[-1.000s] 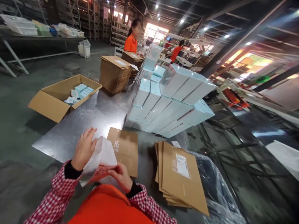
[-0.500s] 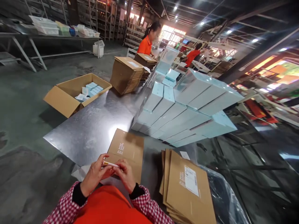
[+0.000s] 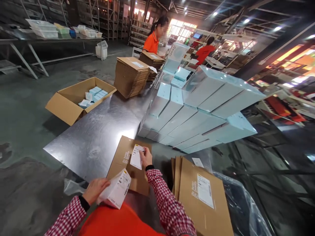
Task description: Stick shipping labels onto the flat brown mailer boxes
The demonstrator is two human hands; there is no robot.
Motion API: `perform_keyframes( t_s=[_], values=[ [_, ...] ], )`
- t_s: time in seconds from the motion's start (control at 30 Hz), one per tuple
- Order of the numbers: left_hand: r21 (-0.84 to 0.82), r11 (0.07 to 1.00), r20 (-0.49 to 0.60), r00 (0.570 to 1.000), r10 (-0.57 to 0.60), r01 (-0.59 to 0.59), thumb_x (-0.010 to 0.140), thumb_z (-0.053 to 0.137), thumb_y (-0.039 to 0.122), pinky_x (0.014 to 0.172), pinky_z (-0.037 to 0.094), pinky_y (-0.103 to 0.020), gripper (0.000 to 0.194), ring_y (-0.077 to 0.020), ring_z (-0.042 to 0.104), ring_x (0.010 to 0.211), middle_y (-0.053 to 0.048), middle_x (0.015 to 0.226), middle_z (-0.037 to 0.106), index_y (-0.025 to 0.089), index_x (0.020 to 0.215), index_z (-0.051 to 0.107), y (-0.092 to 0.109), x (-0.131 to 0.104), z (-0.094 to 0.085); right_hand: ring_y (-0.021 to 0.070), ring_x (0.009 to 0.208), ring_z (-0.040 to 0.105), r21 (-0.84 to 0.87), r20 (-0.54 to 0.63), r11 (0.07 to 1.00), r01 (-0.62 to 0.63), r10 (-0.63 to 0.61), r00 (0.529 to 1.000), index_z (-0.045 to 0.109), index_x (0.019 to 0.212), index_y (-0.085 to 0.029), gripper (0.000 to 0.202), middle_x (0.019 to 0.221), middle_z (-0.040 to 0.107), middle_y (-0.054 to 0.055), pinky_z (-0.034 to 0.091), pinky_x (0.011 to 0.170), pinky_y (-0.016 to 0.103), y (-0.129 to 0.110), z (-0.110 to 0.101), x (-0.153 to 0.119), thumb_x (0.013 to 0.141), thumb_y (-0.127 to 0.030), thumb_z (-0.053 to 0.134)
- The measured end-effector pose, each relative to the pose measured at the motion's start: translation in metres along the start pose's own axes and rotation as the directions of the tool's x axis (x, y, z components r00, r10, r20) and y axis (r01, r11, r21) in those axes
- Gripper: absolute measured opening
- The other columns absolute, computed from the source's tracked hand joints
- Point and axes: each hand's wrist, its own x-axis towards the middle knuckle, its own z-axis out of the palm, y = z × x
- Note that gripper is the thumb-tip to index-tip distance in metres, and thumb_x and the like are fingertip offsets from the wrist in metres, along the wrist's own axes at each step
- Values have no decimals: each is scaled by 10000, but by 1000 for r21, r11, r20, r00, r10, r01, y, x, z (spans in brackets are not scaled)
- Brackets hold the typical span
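Note:
A flat brown cardboard mailer [image 3: 137, 182] lies on the metal table in front of me. On its upper half sits a white shipping label [image 3: 136, 160]. My right hand [image 3: 146, 157] pinches the right edge of that label, its fingertips against it. Low and to the left, my left hand [image 3: 96, 189] grips a folded bundle of printed labels [image 3: 116, 188], thumb on top. The bundle hangs near my orange apron, its lower end over the mailer's near left part.
A stack of labelled mailers [image 3: 205, 196] lies at right beside clear plastic [image 3: 241, 203]. Pale blue boxes [image 3: 182, 121] are piled behind. An open carton [image 3: 66, 105] with small boxes stands at left, near a tall cardboard stack [image 3: 130, 78]. A co-worker [image 3: 151, 42] stands beyond.
My hands have moved apart. The right went forward onto the mailer, where a label now lies; the left holds the label bundle, now unfolded into view at lower left.

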Motion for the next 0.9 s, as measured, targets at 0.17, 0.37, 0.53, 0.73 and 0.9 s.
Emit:
perform_keyframes(
  t_s=[0.17,0.37,0.53,0.73,0.9],
  values=[
    [-11,992,-28,992,127,-127,898,468,288,1028,448,-430,266,-263,533,1217,-97,1299,601,196,864,715,-6,16,30,237,988,585,-194,144,980,55,-27,989,545,1090,-154,431,1075,628,107,447,920,378,12,21,19,669,-202,617],
    [-45,990,-88,988,128,-132,917,431,287,1059,436,-447,308,-256,516,1251,-94,1322,589,177,834,708,-17,18,48,369,1125,521,-496,111,868,-18,84,990,306,1419,-54,918,1308,452,282,411,924,468,6,26,11,651,-316,736],
    [-105,990,-115,990,87,-99,907,413,324,1049,445,-451,331,-257,533,1237,-99,1301,606,195,889,717,-20,18,53,331,1374,259,-704,287,654,278,-97,953,322,1454,-190,648,1510,295,168,161,1100,528,7,47,-7,882,-450,479],
    [-199,980,-141,990,-9,-19,911,373,377,1046,446,-433,392,-246,579,1183,-97,1210,666,196,963,717,-13,21,43,364,1393,214,-593,-61,784,-184,184,981,380,1413,-104,624,1499,275,237,122,1068,627,56,4,-6,886,-437,414],
    [-272,960,-200,972,-123,65,916,244,486,1044,421,-488,590,-323,538,1224,-193,1284,595,138,864,718,-9,29,37,355,1168,518,-431,-182,846,-314,260,948,564,1206,-72,494,1175,581,262,395,959,530,76,-15,-49,816,-345,433]
  ],
)
